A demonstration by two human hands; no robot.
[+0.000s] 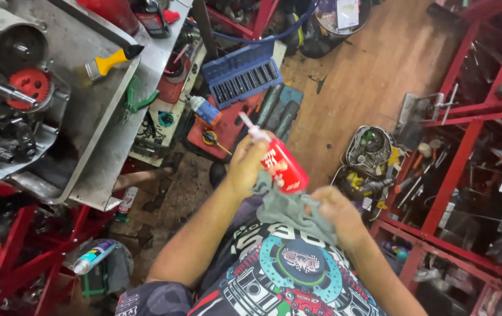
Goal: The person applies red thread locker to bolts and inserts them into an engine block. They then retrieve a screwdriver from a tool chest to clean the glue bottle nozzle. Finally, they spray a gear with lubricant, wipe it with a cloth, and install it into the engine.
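Cluttered workshop, wooden floor (368, 70). Far left, metal tray (96, 117) with engine (11, 99) and brush (110, 60). Centre, left hand (248, 165) wrapped around red tube (282, 168), nozzle pointing far-left. Grey rag (289, 209) beneath, pinched in right hand (336, 212). Bare floor beyond; red shelving (467, 134) close on right.

A metal tray (96, 117) bears an engine (11, 88) and a brush (110, 61) (yellow-handled); the floor (368, 70) carries a blue socket case (242, 73).
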